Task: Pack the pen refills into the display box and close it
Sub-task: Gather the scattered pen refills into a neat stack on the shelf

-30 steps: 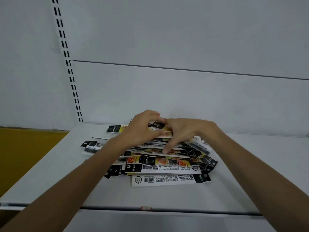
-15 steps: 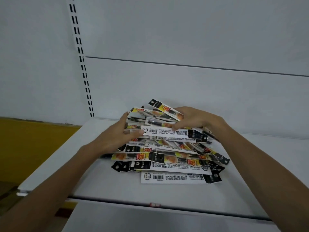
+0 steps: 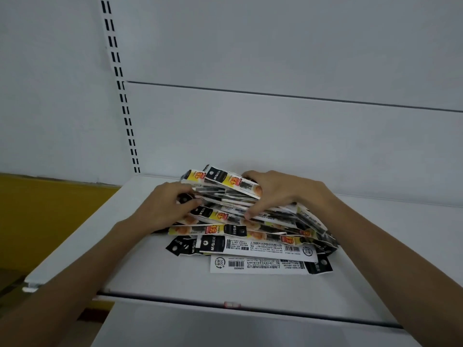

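Note:
A loose heap of pen refill packets (image 3: 250, 236), long flat strips printed black, yellow and white, lies on the white shelf (image 3: 155, 276). My left hand (image 3: 165, 209) presses against the heap's left end, fingers curled onto the packets. My right hand (image 3: 278, 191) grips the upper packets from the right, thumb in front and fingers over the top. Together both hands squeeze a bundle of packets. Two packets (image 3: 260, 264) lie flat at the front, barcode side up. No display box is in view.
The shelf has a white back wall (image 3: 275, 134) and a slotted upright (image 3: 120, 83) at the back left. Its front edge (image 3: 225, 303) carries a small red tag. A yellow surface (image 3: 42, 221) lies left of the shelf. A second white shelf shows below.
Both hands have gathered scattered packets from flat on the shelf into a raised bundle and pressed it together. The view has shifted so the heap sits further right and lower.

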{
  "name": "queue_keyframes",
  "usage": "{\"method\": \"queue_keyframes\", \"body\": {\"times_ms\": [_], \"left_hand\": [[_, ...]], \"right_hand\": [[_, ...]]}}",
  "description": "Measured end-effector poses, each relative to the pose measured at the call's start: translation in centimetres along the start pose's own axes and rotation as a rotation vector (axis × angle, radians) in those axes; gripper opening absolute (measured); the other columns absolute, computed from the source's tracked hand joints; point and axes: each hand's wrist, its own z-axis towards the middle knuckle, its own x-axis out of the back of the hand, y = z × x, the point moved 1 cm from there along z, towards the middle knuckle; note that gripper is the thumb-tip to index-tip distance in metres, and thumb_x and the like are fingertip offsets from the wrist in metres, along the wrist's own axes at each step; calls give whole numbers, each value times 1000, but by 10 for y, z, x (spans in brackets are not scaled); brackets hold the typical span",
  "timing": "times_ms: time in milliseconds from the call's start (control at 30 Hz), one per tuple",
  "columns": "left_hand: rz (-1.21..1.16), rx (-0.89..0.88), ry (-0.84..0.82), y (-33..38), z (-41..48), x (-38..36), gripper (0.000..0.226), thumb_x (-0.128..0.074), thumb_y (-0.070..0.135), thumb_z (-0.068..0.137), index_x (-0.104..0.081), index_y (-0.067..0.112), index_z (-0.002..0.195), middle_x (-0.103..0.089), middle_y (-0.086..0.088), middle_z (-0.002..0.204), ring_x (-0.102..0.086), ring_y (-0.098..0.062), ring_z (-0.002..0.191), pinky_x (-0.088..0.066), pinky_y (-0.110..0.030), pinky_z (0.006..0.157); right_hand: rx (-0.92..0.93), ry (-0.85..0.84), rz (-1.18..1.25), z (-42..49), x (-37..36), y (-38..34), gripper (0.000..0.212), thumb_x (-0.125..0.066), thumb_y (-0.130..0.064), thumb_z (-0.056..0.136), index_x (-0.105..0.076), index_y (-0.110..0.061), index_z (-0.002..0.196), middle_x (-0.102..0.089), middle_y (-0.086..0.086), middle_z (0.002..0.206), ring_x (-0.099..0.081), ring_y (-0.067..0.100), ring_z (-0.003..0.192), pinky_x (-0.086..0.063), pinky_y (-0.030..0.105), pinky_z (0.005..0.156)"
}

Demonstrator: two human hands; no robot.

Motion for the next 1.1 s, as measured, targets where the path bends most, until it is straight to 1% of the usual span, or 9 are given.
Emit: {"method": "queue_keyframes", "body": {"times_ms": [167,333,433,533,600,667,733,800,1100], "left_hand": [[-161,65,146,12,15,-5,14,-59,11,86,-51,15,97,-58,5,91,-50,3,74,-36,-2,58],[-265,143,22,16,20,-12,21,-53,5,86,-44,19,99,-62,-12,92,-54,-19,69,-39,-23,57],[-193,164,-25,17,14,-8,26,-57,17,85,-47,18,110,-60,-6,106,-57,-27,92,-43,-34,76],[299,46,332,23,2,5,46,-58,36,80,-50,9,116,-51,-10,118,-47,-26,105,-36,-36,85],[306,-139,491,33,-13,10,51,-53,45,73,-54,10,111,-51,-11,116,-45,-24,106,-36,-34,83],[206,-311,263,46,-24,5,61,-47,60,70,-54,18,114,-51,-5,119,-43,-17,110,-40,-34,89],[181,-306,-146,63,-31,-10,85,-43,77,64,-41,26,131,-39,2,138,-32,-13,126,-30,-34,104],[308,-272,-358,69,-30,-25,96,-49,78,65,-22,27,142,-27,6,148,-23,-11,133,-18,-28,107],[359,-366,-277,64,-23,-26,52,-53,56,82,-52,24,123,-53,3,110,-45,-12,103,-32,-23,82]], "right_hand": [[10,135,-22,5,3,5,83,-77,-39,67,-36,-19,136,-59,5,118,-55,21,97,-47,34,87],[-7,60,16,6,-1,1,96,-80,-40,64,-27,-16,140,-48,3,132,-49,22,113,-42,33,94],[25,149,-39,7,1,-4,75,-78,-30,68,-38,-17,130,-61,4,109,-57,19,90,-48,30,78],[21,259,-69,6,10,-4,71,-75,-27,71,-38,-16,131,-60,4,97,-56,20,81,-46,29,71],[1,296,-28,4,15,3,75,-76,-27,70,-36,-17,134,-60,8,105,-55,21,83,-44,29,71],[3,337,31,0,20,6,80,-76,-28,71,-34,-16,137,-58,11,117,-53,22,87,-43,29,75],[9,359,70,-5,24,6,83,-76,-29,71,-31,-16,140,-55,11,124,-53,22,92,-42,29,79],[11,363,81,-11,26,4,86,-77,-30,71,-30,-16,141,-54,11,127,-53,22,98,-41,28,82],[12,405,135,-41,31,6,83,-74,-26,77,-27,-13,144,-45,11,140,-48,23,111,-33,21,85]]}}
